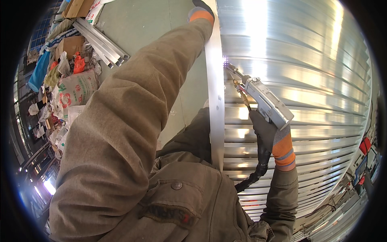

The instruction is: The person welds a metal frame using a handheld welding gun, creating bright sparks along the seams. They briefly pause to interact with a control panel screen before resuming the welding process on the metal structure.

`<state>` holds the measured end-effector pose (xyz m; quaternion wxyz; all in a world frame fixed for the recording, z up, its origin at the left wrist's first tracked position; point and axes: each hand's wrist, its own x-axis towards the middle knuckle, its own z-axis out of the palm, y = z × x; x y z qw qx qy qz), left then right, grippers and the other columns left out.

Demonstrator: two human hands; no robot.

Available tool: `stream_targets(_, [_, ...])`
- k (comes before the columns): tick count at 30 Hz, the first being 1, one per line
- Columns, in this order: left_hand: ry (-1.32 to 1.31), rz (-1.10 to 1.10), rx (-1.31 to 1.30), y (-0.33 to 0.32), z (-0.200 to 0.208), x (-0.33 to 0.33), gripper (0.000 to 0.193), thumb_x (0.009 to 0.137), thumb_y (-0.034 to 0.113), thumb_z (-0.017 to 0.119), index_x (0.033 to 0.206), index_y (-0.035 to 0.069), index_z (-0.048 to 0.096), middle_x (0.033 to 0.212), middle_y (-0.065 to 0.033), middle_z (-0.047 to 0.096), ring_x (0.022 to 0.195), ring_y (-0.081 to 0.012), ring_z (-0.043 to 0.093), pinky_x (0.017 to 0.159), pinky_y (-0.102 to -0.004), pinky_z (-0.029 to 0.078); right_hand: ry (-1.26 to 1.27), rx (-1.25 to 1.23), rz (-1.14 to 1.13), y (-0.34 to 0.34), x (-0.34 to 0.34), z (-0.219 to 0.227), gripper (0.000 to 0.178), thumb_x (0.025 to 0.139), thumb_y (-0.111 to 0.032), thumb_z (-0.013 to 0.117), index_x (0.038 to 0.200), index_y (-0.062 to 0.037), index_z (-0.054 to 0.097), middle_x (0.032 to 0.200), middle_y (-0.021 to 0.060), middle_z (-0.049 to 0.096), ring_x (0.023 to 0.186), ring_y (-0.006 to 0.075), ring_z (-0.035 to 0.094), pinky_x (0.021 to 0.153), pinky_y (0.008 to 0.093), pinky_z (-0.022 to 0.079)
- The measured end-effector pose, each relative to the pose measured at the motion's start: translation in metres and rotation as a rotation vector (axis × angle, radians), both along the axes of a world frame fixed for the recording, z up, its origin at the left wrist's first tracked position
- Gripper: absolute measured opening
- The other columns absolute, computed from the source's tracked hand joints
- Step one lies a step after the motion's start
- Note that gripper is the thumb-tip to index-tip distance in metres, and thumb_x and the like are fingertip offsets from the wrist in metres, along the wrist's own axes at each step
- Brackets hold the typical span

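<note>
My right hand [269,131], in a dark glove with an orange and grey cuff, is closed round a silver handheld welding gun [268,101]. The gun's nozzle points up and left, and a small violet-white glow shows at its tip. That tip meets the seam where the slats of a shiny metal panel [290,72] join a long flat metal bar [216,109]. Far forward, at the top edge of the picture, my gloved left hand [201,14] lies against the bar's left side. Its fingers are mostly out of sight.
A black hose [260,169] runs from the gun down toward my body. On the left floor lie metal tubes [100,40], a printed sack [76,92], cardboard and plastic bags. Red and blue items [365,147] sit beyond the panel's right edge.
</note>
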<state>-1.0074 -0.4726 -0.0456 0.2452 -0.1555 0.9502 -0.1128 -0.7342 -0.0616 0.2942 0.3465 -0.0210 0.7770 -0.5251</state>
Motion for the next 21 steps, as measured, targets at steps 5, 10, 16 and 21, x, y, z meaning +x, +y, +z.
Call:
stream_targets(5, [0.053,0.096,0.001,0.003,-0.004,-0.007,0.027,0.111,0.020,0.068,0.127,0.013,0.088,0.119,-0.0101,0.088,0.105,-0.0306,0.085,0.083,-0.0477,0.068,0.055,0.002,0.000,0.001,0.002,-0.004,0.021,0.106,-0.023,0.082,0.108,-0.0016,0.081,0.078,-0.0010,0.070,0.068,0.0085,0.065,0.059,0.0286,0.052])
stream_targets(10, [0.114,0.105,0.107,-0.001,0.003,-0.001,0.028,0.112,0.021,0.067,0.128,0.011,0.088,0.122,-0.0120,0.087,0.110,-0.0319,0.085,0.086,-0.0488,0.068,0.062,0.011,0.018,0.002,0.001,-0.003,0.022,0.107,-0.024,0.082,0.106,-0.0019,0.080,0.077,-0.0012,0.069,0.067,0.0088,0.064,0.058,0.0294,0.052])
stream_targets(16, [0.020,-0.018,-0.006,0.004,0.020,-0.002,0.029,0.112,0.022,0.068,0.131,0.016,0.088,0.128,-0.0108,0.086,0.115,-0.0294,0.084,0.089,-0.0475,0.067,-0.065,0.040,0.017,0.003,-0.001,0.003,0.032,0.104,-0.018,0.084,0.127,0.0030,0.077,0.095,0.0052,0.077,0.080,0.0119,0.068,0.070,0.0329,0.059])
stream_targets(21, [0.267,0.412,0.271,0.026,0.074,0.022,0.054,0.114,0.042,0.046,0.134,0.008,0.084,0.132,-0.0184,0.083,0.123,-0.0393,0.079,0.098,-0.0507,0.062,-0.121,0.062,0.010,0.001,-0.003,0.008,0.032,0.103,-0.018,0.084,0.127,0.0034,0.076,0.094,0.0037,0.075,0.079,0.0105,0.066,0.069,0.0319,0.058])
